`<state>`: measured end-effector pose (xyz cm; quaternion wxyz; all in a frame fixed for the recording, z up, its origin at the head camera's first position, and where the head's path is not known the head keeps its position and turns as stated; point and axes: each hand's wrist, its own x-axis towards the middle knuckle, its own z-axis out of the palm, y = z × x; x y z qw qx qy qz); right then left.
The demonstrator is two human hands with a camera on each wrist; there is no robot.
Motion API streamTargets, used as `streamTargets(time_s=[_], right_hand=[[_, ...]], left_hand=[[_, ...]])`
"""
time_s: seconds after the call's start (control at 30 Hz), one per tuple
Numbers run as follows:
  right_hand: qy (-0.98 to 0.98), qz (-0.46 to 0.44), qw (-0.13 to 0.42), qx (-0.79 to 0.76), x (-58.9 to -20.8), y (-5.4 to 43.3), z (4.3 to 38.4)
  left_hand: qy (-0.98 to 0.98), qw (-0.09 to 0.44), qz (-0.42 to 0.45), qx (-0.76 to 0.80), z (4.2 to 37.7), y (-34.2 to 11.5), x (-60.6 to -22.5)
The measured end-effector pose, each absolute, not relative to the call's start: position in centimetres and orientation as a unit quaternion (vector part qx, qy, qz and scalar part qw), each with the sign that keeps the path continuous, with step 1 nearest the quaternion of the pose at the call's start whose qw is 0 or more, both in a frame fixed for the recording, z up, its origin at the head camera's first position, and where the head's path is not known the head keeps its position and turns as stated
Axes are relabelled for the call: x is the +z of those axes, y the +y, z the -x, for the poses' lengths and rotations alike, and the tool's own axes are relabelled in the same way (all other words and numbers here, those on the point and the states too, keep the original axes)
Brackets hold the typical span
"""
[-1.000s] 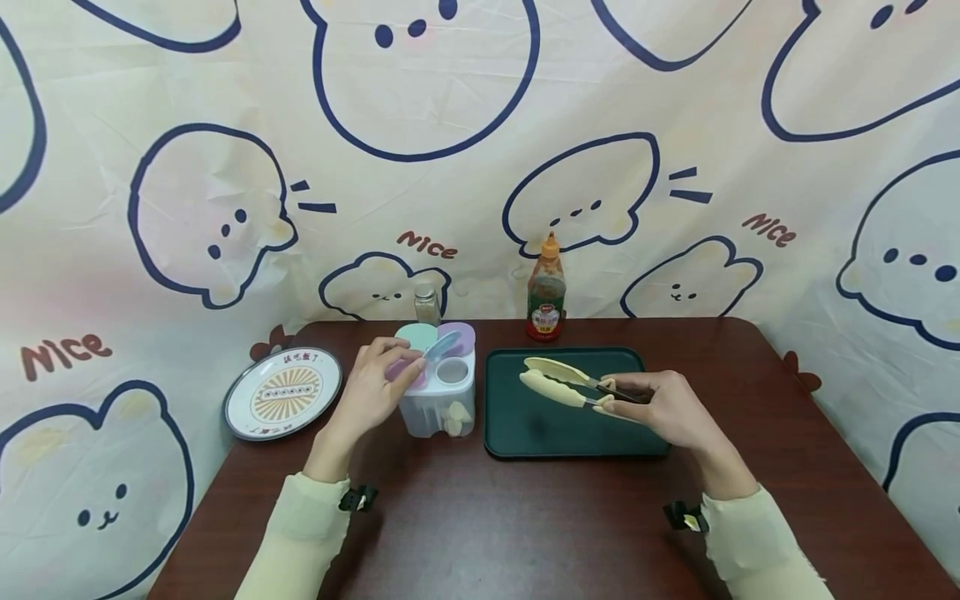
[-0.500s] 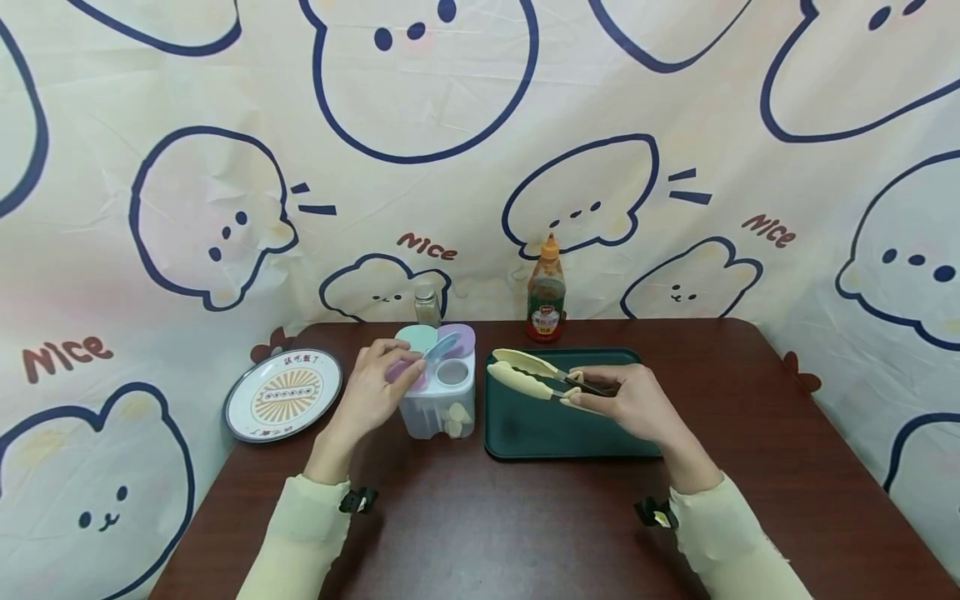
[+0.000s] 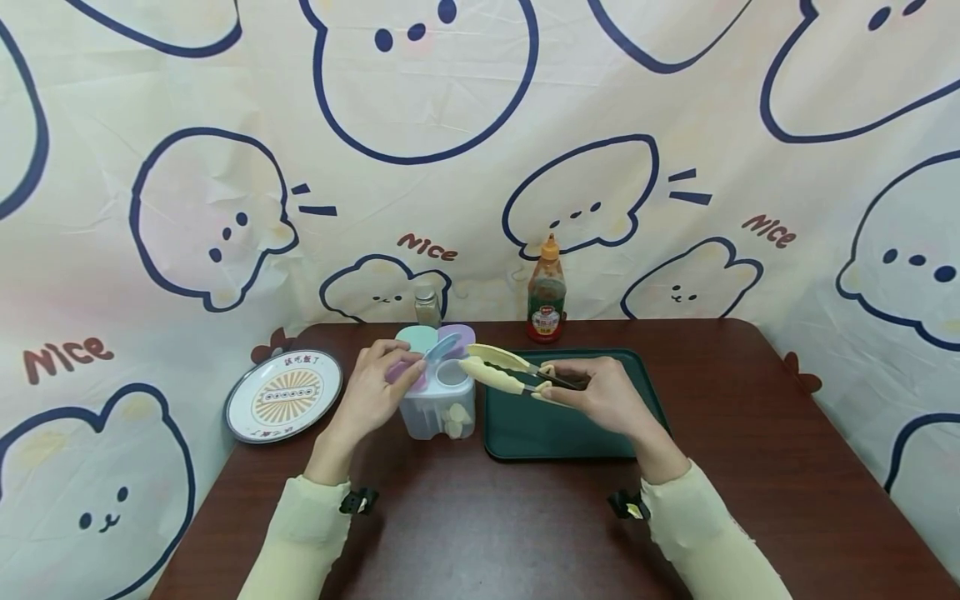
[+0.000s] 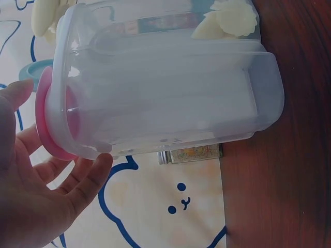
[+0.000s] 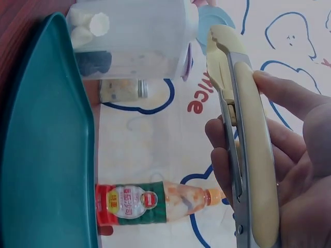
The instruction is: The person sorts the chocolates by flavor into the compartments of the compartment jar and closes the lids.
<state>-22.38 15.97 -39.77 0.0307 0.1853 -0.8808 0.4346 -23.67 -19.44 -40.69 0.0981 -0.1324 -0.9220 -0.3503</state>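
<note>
A clear storage container (image 3: 423, 421) with several round coloured lids stands left of middle on the table. Its blue lid (image 3: 444, 344) is flipped up beside an uncovered round opening (image 3: 452, 374). My left hand (image 3: 375, 385) holds the container's top left corner, the thumb by the blue lid and the fingers around the pink lid (image 4: 45, 113). Pale pieces (image 4: 235, 19) lie low in one compartment. In my right hand (image 3: 603, 398) are cream-tipped tongs (image 5: 253, 139), gripped at the handles. Their tips point left, a little apart, at the opening's right side. Nothing shows between them.
The dark green tray (image 3: 555, 437) lies under the right hand. Behind it stands a sauce bottle (image 3: 546, 300). A small glass jar (image 3: 427, 305) is behind the container. At the left, a patterned plate (image 3: 283, 396) leans tilted. Patterned cloth hangs behind the table.
The right hand has carried the tongs leftward, from above the tray to the container's opening. The left hand and the flipped-up blue lid have stayed in place.
</note>
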Motion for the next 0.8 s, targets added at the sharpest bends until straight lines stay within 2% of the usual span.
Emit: streamTargets(time_s=[0.8], right_hand=[[-0.883, -0.183, -0.001, 0.432, -39.7, 13.8, 23.2]], left_hand=[[-0.920, 0.107, 0.134, -0.352, 23.7, -19.5, -40.8]])
